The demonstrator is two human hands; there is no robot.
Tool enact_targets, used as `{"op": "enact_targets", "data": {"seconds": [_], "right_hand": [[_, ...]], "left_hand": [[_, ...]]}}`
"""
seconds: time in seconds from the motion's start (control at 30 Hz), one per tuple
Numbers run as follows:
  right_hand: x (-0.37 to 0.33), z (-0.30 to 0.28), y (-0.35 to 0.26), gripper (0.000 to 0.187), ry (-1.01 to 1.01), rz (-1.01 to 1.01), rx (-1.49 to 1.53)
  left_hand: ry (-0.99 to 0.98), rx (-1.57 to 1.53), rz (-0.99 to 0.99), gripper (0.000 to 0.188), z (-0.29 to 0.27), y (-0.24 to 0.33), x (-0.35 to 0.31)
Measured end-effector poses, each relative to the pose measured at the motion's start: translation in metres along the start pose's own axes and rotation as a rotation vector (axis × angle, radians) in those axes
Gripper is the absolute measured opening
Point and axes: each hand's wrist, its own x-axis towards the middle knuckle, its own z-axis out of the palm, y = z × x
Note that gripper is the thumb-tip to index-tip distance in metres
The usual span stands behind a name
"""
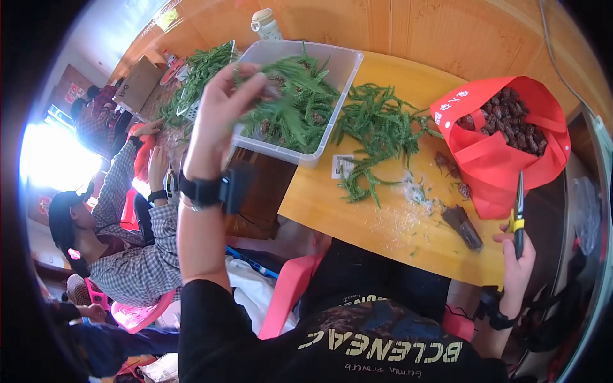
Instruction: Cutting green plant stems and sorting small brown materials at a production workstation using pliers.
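Over a clear plastic tub (345, 93), a person's left hand (223, 102) is apparently pinching a blurred, feathery green sprig (294, 124), its length trailing rightward from those fingers; farther off, at the table's (396, 246) right end, the right hand (516, 252) is gripping slender-nosed black-and-yellow pliers (519, 221).

Green sprig (290, 115) in left hand (230, 99) blurs (fingertips (258, 80) smear too). Brown cones in clear bin (347, 83) hide partly under greenery (322, 104). Lower edge cuts off black shirt (396, 367).
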Motion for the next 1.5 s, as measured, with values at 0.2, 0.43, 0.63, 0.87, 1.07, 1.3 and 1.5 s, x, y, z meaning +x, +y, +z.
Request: {"op": "enact_targets", "data": {"seconds": [0.2, 0.43, 0.63, 0.87, 1.07, 1.3, 1.5], "right_hand": [[-0.012, -0.027, 0.027, 0.013, 0.059, 0.067, -0.114], [-0.009, -0.039, 0.040, 0.017, -0.013, 0.199, -0.329], [-0.013, -0.039, 0.058, 0.021, -0.042, 0.188, -0.639], [-0.017, -0.035, 0.055, 0.021, -0.040, -0.107, -0.616], [-0.018, -0.046, 0.057, 0.021, -0.229, 0.033, -0.681], [-0.015, -0.039, 0.093, 0.031, -0.241, -0.063, -0.779], [-0.010, -0.036, 0.092, 0.034, -0.265, -0.025, -0.845]], "left_hand": [[-0.018, 0.059, -0.317, 0.043, -0.065, -0.049, 0.053], [0.398, 0.658, 0.442, 0.048, -0.043, -0.036, 0.036], [-0.120, -0.043, 0.149, 0.025, 0.069, -0.003, -0.034], [-0.530, 0.101, 0.065, 0.033, 0.146, -0.068, -0.083], [-0.389, 0.357, 0.199, 0.026, 0.174, -0.092, -0.088], [-0.185, 0.533, 0.232, 0.023, 0.162, -0.106, -0.077], [-0.220, 0.415, 0.186, 0.029, 0.157, -0.097, -0.087]]}}
